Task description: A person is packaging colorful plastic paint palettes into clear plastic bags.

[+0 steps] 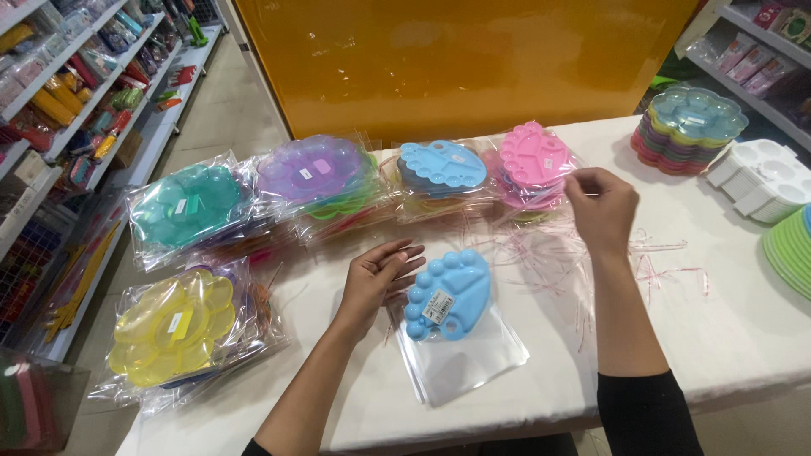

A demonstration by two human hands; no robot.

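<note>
Bagging is well advanced: one blue paint palette (448,295) is steadied by the flat, empty left hand (378,274) on clear sleeves (460,359); a strip (583,196) is pinched by the right hand (601,207); bagged stacks (317,173) are lined up behind, unbagged palettes (688,127) remain.

I see a white table (726,338) carrying everything. Just right of my left hand (376,283) lies a blue palette (448,295) on a clear bag (460,359). Beyond that hand sit bagged stacks: teal (187,205), purple (311,169), blue (442,167), pink (532,156). A yellow stack (173,325) lies to its left. Thin plastic strips (667,274) are scattered below my right hand (601,207).
</note>
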